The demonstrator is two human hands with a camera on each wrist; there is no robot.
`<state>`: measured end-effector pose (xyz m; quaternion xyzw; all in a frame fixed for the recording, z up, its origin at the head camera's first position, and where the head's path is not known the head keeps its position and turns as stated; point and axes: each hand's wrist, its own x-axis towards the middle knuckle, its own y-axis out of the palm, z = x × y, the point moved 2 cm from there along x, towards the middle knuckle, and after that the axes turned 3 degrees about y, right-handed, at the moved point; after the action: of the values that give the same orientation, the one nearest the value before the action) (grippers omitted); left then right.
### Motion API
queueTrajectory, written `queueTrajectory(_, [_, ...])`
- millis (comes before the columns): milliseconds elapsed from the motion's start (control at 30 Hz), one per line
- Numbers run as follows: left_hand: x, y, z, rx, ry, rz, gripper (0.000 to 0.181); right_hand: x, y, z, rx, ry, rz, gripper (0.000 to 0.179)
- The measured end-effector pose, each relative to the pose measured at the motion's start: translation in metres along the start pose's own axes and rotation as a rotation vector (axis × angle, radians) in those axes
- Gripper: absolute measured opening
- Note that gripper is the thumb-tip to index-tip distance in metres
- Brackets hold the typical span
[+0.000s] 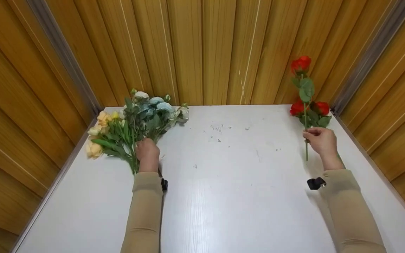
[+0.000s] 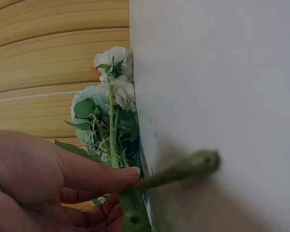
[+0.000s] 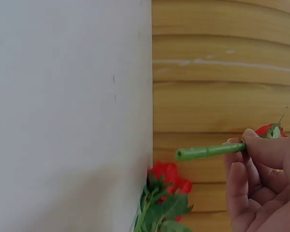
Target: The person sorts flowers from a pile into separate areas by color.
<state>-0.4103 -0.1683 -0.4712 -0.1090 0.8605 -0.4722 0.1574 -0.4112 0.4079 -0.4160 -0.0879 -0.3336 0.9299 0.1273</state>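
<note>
My right hand [image 1: 322, 142] pinches the green stem of a red rose [image 1: 301, 64] between thumb and fingers, its bloom raised toward the back wall. More red roses [image 1: 321, 108] lie on the table just beyond that hand. At the left, my left hand [image 1: 148, 150] grips green stems [image 2: 186, 170] beside a spread of artificial flowers. Pale blue flowers [image 1: 164, 105] and white ones [image 2: 115, 60] fan out toward the back, with yellow-orange flowers [image 1: 95, 149] on the left side. Which stems the left fingers hold is partly hidden.
A white table [image 1: 223, 196] with small dark marks spans the space between the arms. Wood-patterned panels [image 1: 202, 52] stand behind it and along both sides. Each wrist carries a small black camera; the right one [image 1: 316, 183] hangs just above the table.
</note>
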Motion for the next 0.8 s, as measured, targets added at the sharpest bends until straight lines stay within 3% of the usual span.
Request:
queueTrajectory(267, [-0.004,-0.005,-0.001,0.009,-0.022,0.023,0.029,0.016,-0.043,-0.032,-0.200,-0.021,-0.116,0.039])
queueTrajectory(533, [-0.008,-0.015,-0.008,-0.067,-0.006,0.095,0.017,0.026,-0.070,-0.057,-0.345,-0.015,-0.097,0.031])
queueTrajectory(633, [-0.007,-0.015,-0.011,-0.199,-0.001,0.165,0.013,0.029,-0.074,-0.065,-0.416,-0.018,-0.070,0.029])
queueTrajectory(800, [-0.002,-0.010,-0.013,-0.577,-0.068,0.285,0.027,0.034,-0.073,-0.078,-0.503,0.030,-0.001,0.033])
